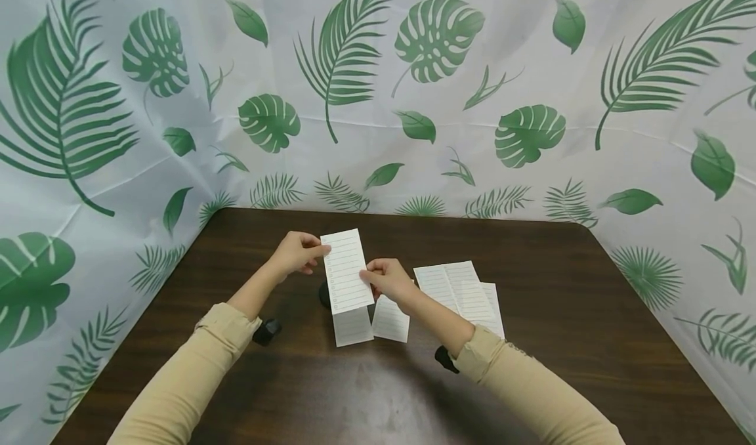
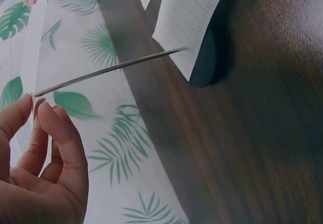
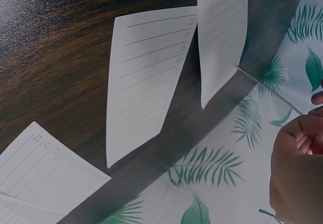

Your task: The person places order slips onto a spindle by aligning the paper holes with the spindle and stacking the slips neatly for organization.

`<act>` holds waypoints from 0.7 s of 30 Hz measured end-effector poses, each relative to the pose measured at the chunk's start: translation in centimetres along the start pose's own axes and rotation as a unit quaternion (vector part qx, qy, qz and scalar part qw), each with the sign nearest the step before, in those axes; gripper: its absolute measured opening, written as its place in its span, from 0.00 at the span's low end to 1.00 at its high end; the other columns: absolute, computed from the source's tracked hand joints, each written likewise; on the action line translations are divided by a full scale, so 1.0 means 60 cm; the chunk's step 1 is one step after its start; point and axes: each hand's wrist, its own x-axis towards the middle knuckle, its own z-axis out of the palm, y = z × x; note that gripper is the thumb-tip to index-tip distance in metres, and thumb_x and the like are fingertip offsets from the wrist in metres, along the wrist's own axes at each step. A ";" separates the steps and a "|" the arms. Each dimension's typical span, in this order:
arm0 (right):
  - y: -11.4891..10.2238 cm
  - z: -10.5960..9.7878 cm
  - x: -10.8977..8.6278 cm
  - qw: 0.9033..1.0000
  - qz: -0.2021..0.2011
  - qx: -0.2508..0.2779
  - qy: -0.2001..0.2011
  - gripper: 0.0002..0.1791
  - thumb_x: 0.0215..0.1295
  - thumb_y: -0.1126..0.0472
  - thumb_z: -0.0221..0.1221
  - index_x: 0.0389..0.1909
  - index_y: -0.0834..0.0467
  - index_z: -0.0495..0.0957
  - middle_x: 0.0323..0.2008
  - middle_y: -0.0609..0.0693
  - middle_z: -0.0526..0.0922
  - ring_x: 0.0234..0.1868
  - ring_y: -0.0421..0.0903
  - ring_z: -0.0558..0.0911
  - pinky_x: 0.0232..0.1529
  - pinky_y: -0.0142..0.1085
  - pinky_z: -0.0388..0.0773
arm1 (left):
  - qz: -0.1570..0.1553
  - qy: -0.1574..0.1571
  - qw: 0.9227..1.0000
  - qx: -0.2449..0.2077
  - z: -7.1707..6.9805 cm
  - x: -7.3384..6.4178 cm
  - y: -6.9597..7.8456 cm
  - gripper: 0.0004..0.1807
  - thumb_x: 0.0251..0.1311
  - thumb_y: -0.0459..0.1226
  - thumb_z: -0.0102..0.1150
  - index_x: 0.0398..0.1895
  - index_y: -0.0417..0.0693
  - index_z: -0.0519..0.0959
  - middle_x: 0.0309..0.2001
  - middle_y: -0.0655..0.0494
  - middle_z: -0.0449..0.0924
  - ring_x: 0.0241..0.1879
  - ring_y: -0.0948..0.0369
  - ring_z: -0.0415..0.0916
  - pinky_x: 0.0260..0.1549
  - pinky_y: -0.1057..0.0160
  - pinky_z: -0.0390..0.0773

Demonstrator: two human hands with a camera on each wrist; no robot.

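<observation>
A white lined sheet (image 1: 345, 271) with a column of small checkboxes is held up between both hands, tilted toward the head camera. My left hand (image 1: 300, 253) pinches its upper left edge with thumb and fingers. Lower down on the opposite side, my right hand (image 1: 390, 277) pinches the right edge. Below the held sheet shows another lined sheet (image 1: 354, 329), partly covered by it. A dark rounded object (image 1: 324, 295) peeks out at the left, mostly hidden. In the left wrist view, a thin dark strip (image 2: 111, 69) runs from the fingertips (image 2: 48, 114) toward the lower sheet (image 2: 189, 19).
To the right, several overlapping lined sheets (image 1: 440, 284) lie on the dark wooden table (image 1: 561, 287), partly behind the right forearm. A smaller-looking sheet (image 1: 391, 320) is just left of that forearm. A leaf-patterned white curtain (image 1: 366, 163) surrounds the table's back and sides.
</observation>
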 end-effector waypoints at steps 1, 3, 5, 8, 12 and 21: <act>0.000 0.000 0.001 1.000 -0.002 0.001 0.000 0.10 0.67 0.66 0.53 0.36 0.71 0.76 0.15 0.43 0.75 0.16 0.38 0.71 0.21 0.30 0.75 | 0.003 0.002 1.000 -0.003 0.002 0.001 -0.001 0.16 0.62 0.41 0.58 0.42 0.35 0.78 0.36 0.45 0.77 0.29 0.56 0.76 0.25 0.63 0.84; -0.001 0.000 0.001 1.000 -0.003 0.003 -0.001 0.10 0.67 0.66 0.53 0.36 0.71 0.76 0.15 0.43 0.76 0.15 0.38 0.71 0.20 0.29 0.74 | 0.007 0.006 1.000 -0.009 0.004 0.001 -0.001 0.14 0.62 0.40 0.58 0.39 0.35 0.77 0.35 0.44 0.77 0.27 0.58 0.75 0.24 0.63 0.83; -0.002 0.000 0.002 1.000 -0.005 0.004 -0.001 0.10 0.67 0.66 0.53 0.37 0.71 0.76 0.16 0.43 0.76 0.15 0.38 0.71 0.19 0.28 0.73 | 0.010 0.013 1.000 -0.016 0.006 0.001 0.000 0.13 0.62 0.40 0.58 0.37 0.35 0.77 0.32 0.48 0.76 0.24 0.62 0.73 0.22 0.65 0.83; -0.004 0.000 0.001 1.000 -0.002 0.008 0.001 0.10 0.67 0.66 0.53 0.37 0.71 0.76 0.16 0.43 0.76 0.15 0.37 0.71 0.20 0.29 0.73 | 0.014 0.024 0.999 -0.023 0.009 0.000 0.001 0.12 0.62 0.38 0.59 0.36 0.35 0.76 0.27 0.54 0.74 0.22 0.65 0.71 0.20 0.67 0.81; -0.004 0.002 0.000 1.000 0.005 0.009 0.001 0.09 0.67 0.67 0.53 0.36 0.71 0.76 0.16 0.43 0.76 0.15 0.38 0.71 0.20 0.30 0.74 | 0.014 0.031 0.999 -0.026 0.012 -0.001 0.000 0.12 0.61 0.38 0.59 0.37 0.35 0.77 0.25 0.55 0.73 0.23 0.65 0.71 0.18 0.69 0.80; 0.001 0.004 -0.001 1.000 0.005 0.010 0.003 0.09 0.66 0.67 0.53 0.36 0.72 0.76 0.15 0.43 0.75 0.16 0.38 0.71 0.20 0.28 0.72 | 0.023 0.035 0.999 -0.022 0.016 0.002 -0.008 0.11 0.61 0.37 0.59 0.35 0.36 0.76 0.25 0.55 0.73 0.23 0.65 0.71 0.19 0.67 0.81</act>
